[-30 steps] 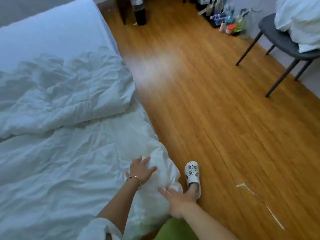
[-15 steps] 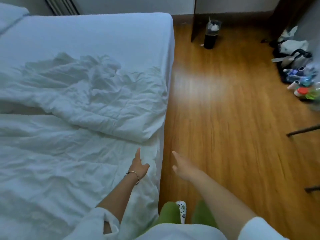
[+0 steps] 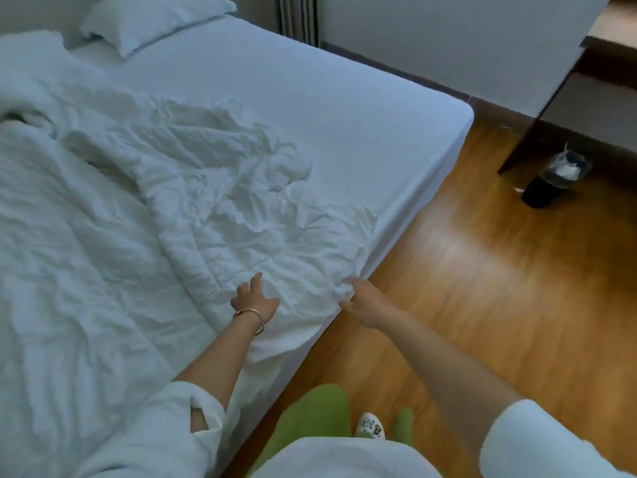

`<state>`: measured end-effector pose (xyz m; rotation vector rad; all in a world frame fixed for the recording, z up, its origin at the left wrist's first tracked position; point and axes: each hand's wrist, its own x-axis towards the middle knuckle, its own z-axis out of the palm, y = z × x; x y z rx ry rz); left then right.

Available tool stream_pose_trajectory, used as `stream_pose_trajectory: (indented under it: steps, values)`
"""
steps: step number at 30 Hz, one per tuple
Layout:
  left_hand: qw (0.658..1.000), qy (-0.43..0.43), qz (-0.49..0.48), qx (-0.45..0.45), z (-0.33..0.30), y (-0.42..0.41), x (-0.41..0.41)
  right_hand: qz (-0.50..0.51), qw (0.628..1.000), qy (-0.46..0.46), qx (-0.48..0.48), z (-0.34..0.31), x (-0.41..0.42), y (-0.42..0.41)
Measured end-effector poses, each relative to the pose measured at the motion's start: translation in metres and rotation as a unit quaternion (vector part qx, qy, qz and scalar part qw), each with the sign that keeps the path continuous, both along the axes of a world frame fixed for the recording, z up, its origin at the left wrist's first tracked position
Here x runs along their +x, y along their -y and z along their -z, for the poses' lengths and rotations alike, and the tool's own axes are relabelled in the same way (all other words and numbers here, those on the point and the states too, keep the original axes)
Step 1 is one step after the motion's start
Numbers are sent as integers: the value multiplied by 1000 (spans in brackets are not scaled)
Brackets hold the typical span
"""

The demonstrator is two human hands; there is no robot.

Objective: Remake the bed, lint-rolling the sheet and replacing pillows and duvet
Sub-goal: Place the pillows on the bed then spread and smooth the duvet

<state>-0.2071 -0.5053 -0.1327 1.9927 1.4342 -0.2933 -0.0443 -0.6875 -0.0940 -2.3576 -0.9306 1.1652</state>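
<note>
bed point(image 3: 344, 98): fitted sheet point(image 3: 282, 84) smooth and bare on the far half, toward the wall.
duvet point(image 3: 103, 236): crumpled, folded back on itself over the near half; its edge runs along the mattress side by the floor.
pillow point(image 3: 148, 19): one, at the head end, on the sheet.
bin point(image 3: 551, 181): dark, on the floor by the cabinet; clear liner with something pale inside, cannot tell what.
left hand point(image 3: 253, 300): grip open, fingers spread, resting on the duvet fold, holding nothing.
right hand point(image 3: 365, 303): grip loose and open at the duvet edge; touching or just short, cannot tell.
step: judged duvet replacement, spreading stage.
next: needs both grips closed on the folded edge, then a pull toward the pillow.
</note>
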Motion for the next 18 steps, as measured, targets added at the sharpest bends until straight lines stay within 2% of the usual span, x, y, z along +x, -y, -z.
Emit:
stream_pose_trajectory:
  steps: [7,12,16,18]
  values:
    - [998,49,-18,41,2,-33,57,-71,996,38,-46,13,104,-88]
    - [989,101,67,87,10,-98,147,-27,996,59,-58,50,175,-152]
    - [989,83,118,38,17,-133,207,-97,986,85,-110,77,207,-190]
    - [988,32,153,22,25,-146,223,-118,983,66,-123,85,219,-209]
